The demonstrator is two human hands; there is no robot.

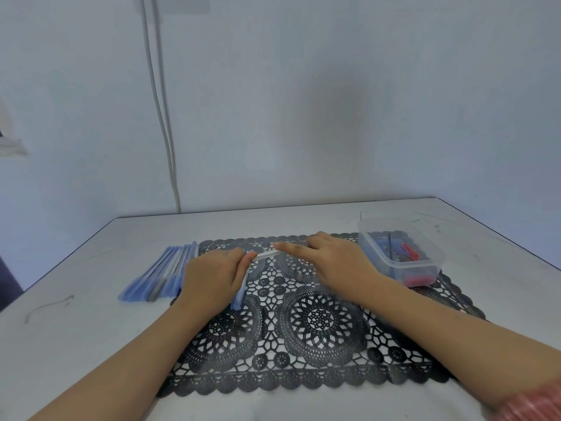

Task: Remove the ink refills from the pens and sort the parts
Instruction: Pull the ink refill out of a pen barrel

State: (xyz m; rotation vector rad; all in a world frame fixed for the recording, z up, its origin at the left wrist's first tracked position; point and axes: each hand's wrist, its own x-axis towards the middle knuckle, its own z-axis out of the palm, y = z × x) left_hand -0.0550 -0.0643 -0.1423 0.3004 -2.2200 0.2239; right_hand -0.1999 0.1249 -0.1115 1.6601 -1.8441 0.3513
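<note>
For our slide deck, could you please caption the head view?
Left hand grips a clear pen, right hand touches its end, above a black mat; pens left, tub right.

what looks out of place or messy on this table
Nothing looks spilled or broken. The only oddity is dark scribble marks on the table, one near its left front edge and fainter scratches behind the plastic container. The pens lie in a tidy row left of the mat.

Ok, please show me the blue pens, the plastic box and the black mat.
blue pens [158, 276]: head view, middle of the pile.
plastic box [419, 270]: head view, its front wall.
black mat [318, 317]: head view, bare central flower.
</note>
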